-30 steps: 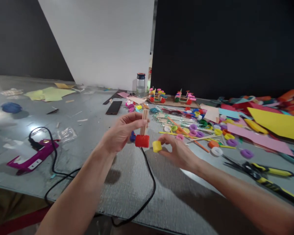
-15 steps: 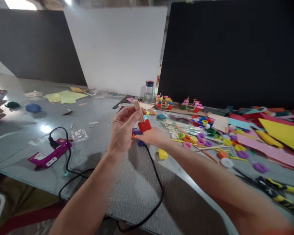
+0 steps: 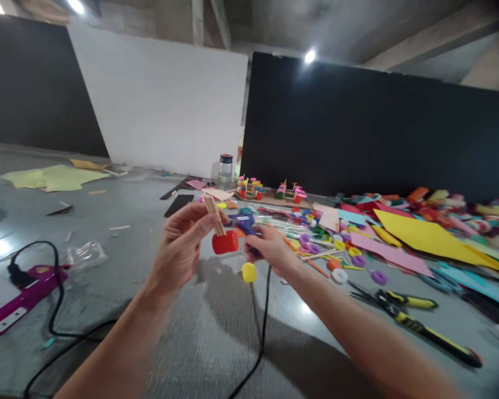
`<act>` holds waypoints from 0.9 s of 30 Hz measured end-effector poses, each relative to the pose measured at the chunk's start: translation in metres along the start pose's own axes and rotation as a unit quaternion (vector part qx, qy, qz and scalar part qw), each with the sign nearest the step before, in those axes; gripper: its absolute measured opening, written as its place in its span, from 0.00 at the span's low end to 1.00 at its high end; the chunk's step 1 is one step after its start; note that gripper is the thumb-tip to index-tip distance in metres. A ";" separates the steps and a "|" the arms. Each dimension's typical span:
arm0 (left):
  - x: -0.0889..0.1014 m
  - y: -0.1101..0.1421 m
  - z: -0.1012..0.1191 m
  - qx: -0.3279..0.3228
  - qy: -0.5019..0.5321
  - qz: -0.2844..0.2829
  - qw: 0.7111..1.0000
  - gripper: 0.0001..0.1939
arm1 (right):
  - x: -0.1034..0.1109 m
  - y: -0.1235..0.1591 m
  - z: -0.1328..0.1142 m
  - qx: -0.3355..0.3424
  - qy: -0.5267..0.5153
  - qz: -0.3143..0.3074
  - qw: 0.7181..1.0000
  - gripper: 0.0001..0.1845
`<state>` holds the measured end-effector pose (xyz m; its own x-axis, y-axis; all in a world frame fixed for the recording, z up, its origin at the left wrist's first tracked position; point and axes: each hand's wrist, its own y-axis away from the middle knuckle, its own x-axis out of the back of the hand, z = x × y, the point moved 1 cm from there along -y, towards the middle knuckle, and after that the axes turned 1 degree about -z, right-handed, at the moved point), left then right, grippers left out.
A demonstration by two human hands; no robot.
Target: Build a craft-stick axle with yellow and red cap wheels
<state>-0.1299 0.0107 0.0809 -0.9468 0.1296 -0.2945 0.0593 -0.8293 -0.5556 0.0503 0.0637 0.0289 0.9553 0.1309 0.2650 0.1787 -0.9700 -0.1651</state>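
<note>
My left hand [image 3: 181, 241] is closed in a pinch around a few short wooden sticks [image 3: 214, 213]. A red rounded block [image 3: 225, 243] is at the lower end of the sticks. In my right hand [image 3: 270, 249] is a blue glue gun [image 3: 243, 223] with some orange on it, its fingers wrapped round the handle. The gun's front part points left, close behind the sticks and the red block; whether it touches them I cannot tell. A black cord [image 3: 266, 310] hangs from the gun toward the near side. Below the hands sits a yellow block [image 3: 248, 272] on the grey table.
At left a purple power strip [image 3: 29, 296] lies by a crumpled clear bag [image 3: 86, 253]. Coloured rings, sticks and paper sheets [image 3: 432, 235] spread over the right, with black-and-yellow pliers [image 3: 419, 327] nearer. Small stick models [image 3: 291, 191] and a jar [image 3: 225, 169] stand at the back.
My right hand has lifted the blue glue gun from the table and brought it beside the sticks and red block. The view has turned right and up.
</note>
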 end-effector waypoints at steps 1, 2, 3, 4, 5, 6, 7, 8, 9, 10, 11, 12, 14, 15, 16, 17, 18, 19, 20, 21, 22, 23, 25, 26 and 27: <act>-0.002 0.001 -0.002 0.010 -0.002 -0.010 1.000 0.06 | 0.015 0.012 -0.002 -0.008 -0.018 0.003 1.000 0.12; -0.004 0.002 -0.004 0.019 -0.007 -0.024 1.000 0.07 | 0.030 0.025 -0.004 -0.013 -0.036 0.014 0.999 0.12; -0.007 0.003 -0.007 0.030 -0.017 -0.042 0.999 0.08 | 0.046 0.038 -0.006 -0.016 -0.053 0.031 0.998 0.11; -0.010 0.005 -0.010 0.041 -0.031 -0.063 0.997 0.09 | 0.061 0.050 -0.008 -0.018 -0.068 0.045 0.996 0.12; -0.013 0.007 -0.013 0.054 -0.047 -0.085 0.994 0.10 | 0.075 0.062 -0.009 -0.021 -0.080 0.053 0.995 0.13; -0.016 0.010 -0.017 0.067 -0.067 -0.105 0.990 0.10 | 0.087 0.073 -0.009 -0.024 -0.089 0.059 0.994 0.14; -0.018 0.013 -0.021 0.079 -0.087 -0.123 0.985 0.10 | 0.096 0.083 -0.008 -0.029 -0.100 0.061 0.993 0.14; -0.020 0.016 -0.024 0.090 -0.105 -0.140 0.980 0.10 | 0.104 0.091 -0.007 -0.033 -0.121 0.064 0.990 0.14; -0.022 0.019 -0.027 0.097 -0.122 -0.156 0.975 0.09 | 0.109 0.099 -0.005 -0.036 -0.138 0.070 0.987 0.14; -0.024 0.022 -0.029 0.096 -0.140 -0.170 0.971 0.09 | 0.111 0.105 -0.003 -0.035 -0.151 0.075 0.985 0.14; -0.026 0.025 -0.031 0.087 -0.156 -0.182 0.967 0.08 | 0.112 0.109 0.000 -0.032 -0.162 0.079 0.983 0.13; -0.028 0.027 -0.033 0.073 -0.172 -0.190 0.964 0.08 | 0.112 0.113 0.003 -0.025 -0.169 0.081 0.982 0.12; -0.031 0.031 -0.035 0.046 -0.201 -0.200 0.958 0.06 | 0.110 0.118 0.009 -0.012 -0.185 0.088 0.979 0.10; -0.032 0.032 -0.036 0.039 -0.214 -0.202 0.955 0.06 | 0.109 0.121 0.013 -0.008 -0.189 0.093 0.977 0.10; -0.033 0.033 -0.037 0.037 -0.225 -0.205 0.952 0.05 | 0.108 0.123 0.016 -0.008 -0.191 0.099 0.977 0.09; -0.034 0.033 -0.039 0.037 -0.235 -0.208 0.949 0.05 | 0.108 0.126 0.018 -0.010 -0.187 0.104 0.977 0.09; -0.034 0.034 -0.040 0.035 -0.244 -0.212 0.946 0.04 | 0.109 0.129 0.021 -0.014 -0.178 0.104 0.978 0.08; -0.035 0.034 -0.041 0.032 -0.250 -0.216 0.943 0.04 | 0.110 0.132 0.023 -0.018 -0.165 0.100 0.981 0.08; -0.035 0.034 -0.043 0.029 -0.254 -0.220 0.941 0.03 | 0.112 0.135 0.024 -0.024 -0.153 0.092 0.984 0.08; -0.035 0.035 -0.044 0.027 -0.258 -0.223 0.940 0.02 | 0.114 0.138 0.025 -0.029 -0.146 0.083 0.985 0.08; -0.035 0.035 -0.046 0.027 -0.262 -0.226 0.938 0.02 | 0.115 0.140 0.025 -0.036 -0.145 0.073 0.986 0.09; -0.035 0.035 -0.048 0.029 -0.266 -0.229 0.936 0.02 | 0.117 0.141 0.024 -0.043 -0.150 0.063 0.986 0.09; -0.035 0.035 -0.052 0.035 -0.279 -0.235 0.930 0.03 | 0.118 0.140 0.021 -0.053 -0.172 0.060 0.982 0.08; -0.035 0.035 -0.053 0.035 -0.285 -0.239 0.928 0.03 | 0.118 0.139 0.019 -0.056 -0.180 0.068 0.980 0.08; -0.034 0.035 -0.054 0.032 -0.289 -0.243 0.925 0.03 | 0.117 0.138 0.018 -0.060 -0.184 0.079 0.978 0.08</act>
<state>-0.0780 0.0068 0.0293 -0.8691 0.1980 0.4534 -0.4184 -0.7832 -0.4600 0.1911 -0.0514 0.0205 0.9928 0.0220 -0.1178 0.0152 -0.9982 -0.0581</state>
